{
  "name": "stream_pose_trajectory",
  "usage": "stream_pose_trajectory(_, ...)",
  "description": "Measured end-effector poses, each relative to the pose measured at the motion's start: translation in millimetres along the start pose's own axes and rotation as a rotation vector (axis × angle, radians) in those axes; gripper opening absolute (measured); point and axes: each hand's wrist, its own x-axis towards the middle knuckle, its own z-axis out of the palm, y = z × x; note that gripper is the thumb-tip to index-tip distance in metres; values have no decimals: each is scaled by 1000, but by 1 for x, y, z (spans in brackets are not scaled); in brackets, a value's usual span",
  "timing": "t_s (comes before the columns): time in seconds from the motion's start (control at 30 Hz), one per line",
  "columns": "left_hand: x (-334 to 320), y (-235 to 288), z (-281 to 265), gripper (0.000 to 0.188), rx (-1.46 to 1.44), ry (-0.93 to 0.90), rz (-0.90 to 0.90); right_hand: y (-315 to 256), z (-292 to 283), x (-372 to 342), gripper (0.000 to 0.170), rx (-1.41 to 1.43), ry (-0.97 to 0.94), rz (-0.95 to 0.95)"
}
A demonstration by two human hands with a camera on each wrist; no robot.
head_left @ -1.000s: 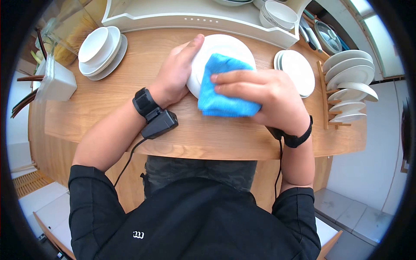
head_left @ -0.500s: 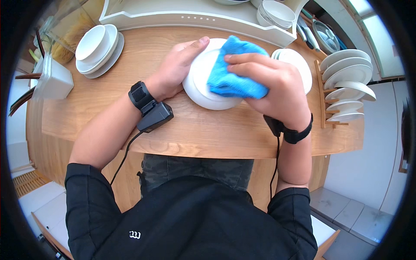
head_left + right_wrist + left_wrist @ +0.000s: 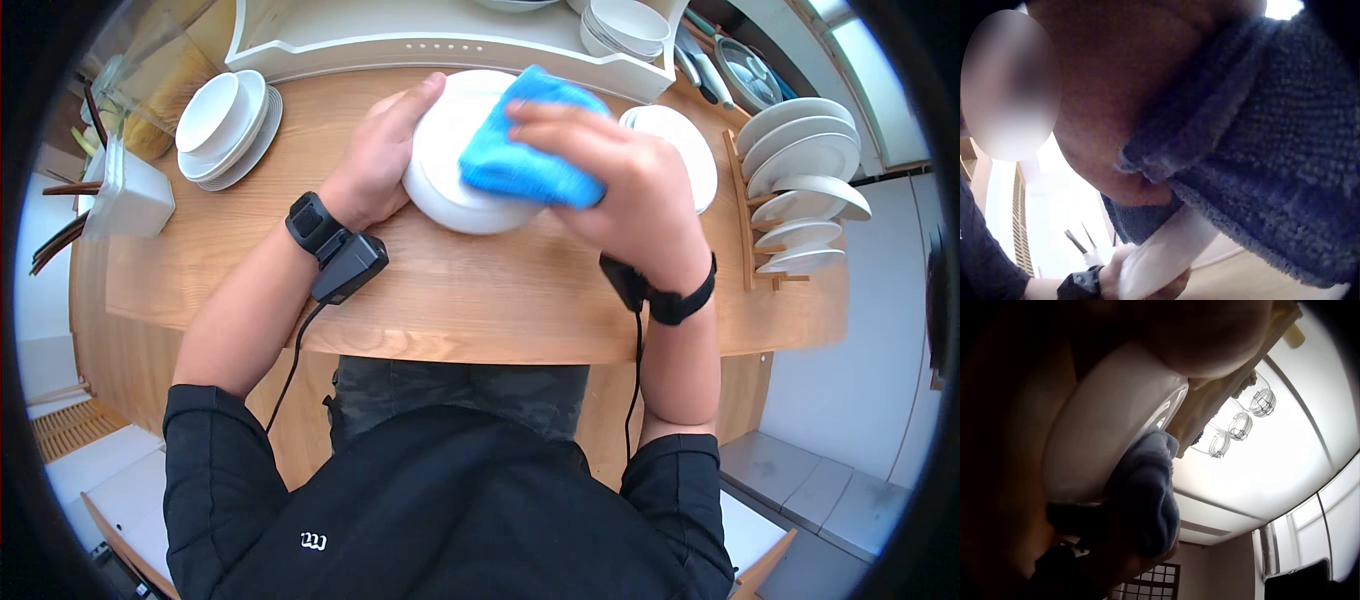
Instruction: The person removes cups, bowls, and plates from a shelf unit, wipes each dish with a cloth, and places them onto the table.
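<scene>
White dish [image 3: 440, 150] and blue cloth [image 3: 530, 150] have shifted a bit twd. the shelf [image 3: 350, 53] since the prev. frame. We've got our L hand [image 3: 382, 155] clamped on the dish's L rim, thumb up top; our R hand [image 3: 632, 175] grips the cloth, pressed on the dish's R side. Dish is btwn. our hands, over the table [image 3: 480, 300].

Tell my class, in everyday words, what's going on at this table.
A person's left hand holds a round white dish by its edge over the light-brown wooden table. The right hand grips a bright blue fabric cloth against the dish, as if to wipe it. On the person's left stands a stack of white dishes; on the right, a wooden rack holds white plates.
</scene>
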Motion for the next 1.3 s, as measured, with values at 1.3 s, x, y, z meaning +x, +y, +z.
stream_pose_trajectory(1.3,-27,2,26,38,1306,47,1028,-32,26,-1,88,475,-78,12)
